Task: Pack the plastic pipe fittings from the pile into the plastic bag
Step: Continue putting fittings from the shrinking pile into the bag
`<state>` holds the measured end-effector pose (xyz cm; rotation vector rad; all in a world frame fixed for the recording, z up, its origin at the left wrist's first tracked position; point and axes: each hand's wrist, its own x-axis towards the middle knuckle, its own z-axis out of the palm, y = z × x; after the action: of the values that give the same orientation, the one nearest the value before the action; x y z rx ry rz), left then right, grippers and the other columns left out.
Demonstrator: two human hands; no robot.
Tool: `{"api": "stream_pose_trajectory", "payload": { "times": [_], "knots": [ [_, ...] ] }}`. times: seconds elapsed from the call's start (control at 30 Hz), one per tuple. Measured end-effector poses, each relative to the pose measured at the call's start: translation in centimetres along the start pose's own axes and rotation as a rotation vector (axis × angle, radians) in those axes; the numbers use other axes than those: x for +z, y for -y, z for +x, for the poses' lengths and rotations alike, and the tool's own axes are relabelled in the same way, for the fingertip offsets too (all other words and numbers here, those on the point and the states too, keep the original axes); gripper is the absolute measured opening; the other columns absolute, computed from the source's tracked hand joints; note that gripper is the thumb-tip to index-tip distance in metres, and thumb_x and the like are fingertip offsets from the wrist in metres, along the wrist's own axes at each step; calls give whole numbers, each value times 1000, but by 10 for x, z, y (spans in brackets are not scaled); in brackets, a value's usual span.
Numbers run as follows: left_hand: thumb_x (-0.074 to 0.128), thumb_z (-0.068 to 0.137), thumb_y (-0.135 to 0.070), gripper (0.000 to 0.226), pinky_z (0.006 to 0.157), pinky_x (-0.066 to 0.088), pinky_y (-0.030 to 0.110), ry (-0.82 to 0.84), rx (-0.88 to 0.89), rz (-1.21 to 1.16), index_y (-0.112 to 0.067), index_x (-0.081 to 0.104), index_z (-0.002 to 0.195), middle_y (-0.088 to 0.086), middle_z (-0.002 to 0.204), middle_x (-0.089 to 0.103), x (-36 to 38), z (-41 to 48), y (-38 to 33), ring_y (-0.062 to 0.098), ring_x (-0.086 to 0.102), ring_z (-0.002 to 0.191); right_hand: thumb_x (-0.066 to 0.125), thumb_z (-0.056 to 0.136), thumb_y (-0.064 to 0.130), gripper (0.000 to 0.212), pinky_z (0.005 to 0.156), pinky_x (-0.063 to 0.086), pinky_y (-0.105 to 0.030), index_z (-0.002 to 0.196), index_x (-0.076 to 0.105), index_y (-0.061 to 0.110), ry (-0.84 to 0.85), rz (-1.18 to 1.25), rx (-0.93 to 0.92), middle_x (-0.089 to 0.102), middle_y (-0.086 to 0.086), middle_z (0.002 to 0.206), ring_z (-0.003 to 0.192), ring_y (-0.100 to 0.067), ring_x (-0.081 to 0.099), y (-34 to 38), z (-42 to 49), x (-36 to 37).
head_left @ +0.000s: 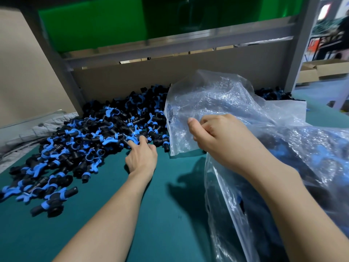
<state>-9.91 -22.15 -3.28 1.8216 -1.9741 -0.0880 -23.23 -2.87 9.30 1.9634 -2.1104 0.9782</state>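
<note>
Head view over a teal worktop point(170, 214). On its right slumps a large clear plastic bag point(217, 103), its lower half already holding dark and blue parts, its mouth raised toward the heap. A wide heap of black-and-blue plastic pipe fittings point(85, 140) covers the left and back. Right hand point(221, 137) pinches the bag's rim, fingers clamped on the film. Left hand point(141, 157) reaches the heap's near edge, fingers curled among the parts; whether they grip one is unclear. Risk: if the thin rim slips or sags, the mouth may close and parts could spill.
</note>
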Motion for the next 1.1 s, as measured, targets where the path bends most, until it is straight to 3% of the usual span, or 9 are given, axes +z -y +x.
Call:
{"api": "stream_pose_trajectory", "payload": {
  "times": [0.17, 0.33, 0.4, 0.53, 0.63, 0.77, 0.93, 1.03, 1.1],
  "knots": [
    [44, 99, -20, 14, 61, 35, 36, -51, -61, -134, -13, 46, 111, 15, 119, 44, -1, 1, 5, 29, 52, 63, 32, 102, 46, 67, 72, 48, -43, 57, 51, 0, 12, -9, 1, 60, -11, 76, 71, -32, 56, 0, 1, 1],
    [48, 95, -22, 11, 52, 36, 30, -115, -130, -518, -22, 47, 106, 4, 113, 45, -8, -6, 22, 21, 54, 63, 31, 103, 46, 67, 74, 48, -42, 56, 51, 2, 9, -25, -15, 61, -10, 78, 74, -32, 57, 2, 0, 2],
    [49, 95, -23, 12, 52, 36, 29, -129, -131, -637, -27, 46, 106, 2, 110, 51, -11, -15, 29, 15, 54, 70, 31, 103, 46, 67, 74, 48, -42, 56, 51, 2, 12, -31, -21, 61, -9, 79, 75, -32, 57, 3, 0, 3],
    [50, 97, -23, 14, 59, 43, 29, -141, -175, -977, -29, 50, 109, 2, 100, 64, -16, -35, 47, 18, 60, 75, 31, 102, 46, 67, 75, 48, -41, 56, 51, 3, 14, -47, -32, 62, -9, 79, 76, -33, 57, 4, 0, 4],
    [53, 102, -25, 12, 64, 48, 14, -138, -214, -1200, -21, 59, 111, -1, 90, 66, -21, -42, 56, 4, 62, 72, 32, 102, 46, 66, 74, 48, -42, 56, 51, 2, 13, -55, -37, 60, -10, 76, 73, -33, 57, 4, 0, 5],
    [53, 102, -30, 15, 71, 48, 21, -89, -175, -1209, -31, 64, 92, -9, 81, 66, -24, -45, 55, 5, 63, 76, 30, 101, 49, 68, 73, 49, -43, 59, 52, 1, 17, -58, -12, 62, -12, 75, 70, -32, 58, 2, 0, 5],
    [49, 103, -36, 17, 82, 51, 30, -58, -98, -1170, -29, 64, 98, -7, 100, 72, -25, -46, 54, 9, 66, 90, 27, 99, 52, 70, 75, 50, -42, 62, 54, -1, 28, -69, 0, 65, -14, 75, 73, -34, 60, -2, 1, 8],
    [47, 104, -34, 17, 73, 49, 26, -63, -10, -1147, -29, 61, 95, -15, 94, 72, -28, -49, 50, 2, 63, 87, 29, 100, 52, 69, 75, 51, -42, 64, 55, -1, 39, -74, 12, 66, -15, 74, 74, -34, 60, -3, 1, 10],
    [48, 103, -34, 17, 78, 48, 32, -67, 15, -1115, -32, 61, 94, -15, 95, 69, -29, -49, 49, 3, 60, 86, 29, 100, 52, 68, 75, 51, -41, 64, 55, 0, 44, -76, 20, 66, -15, 74, 74, -35, 60, -4, 1, 11]
  ]
}}
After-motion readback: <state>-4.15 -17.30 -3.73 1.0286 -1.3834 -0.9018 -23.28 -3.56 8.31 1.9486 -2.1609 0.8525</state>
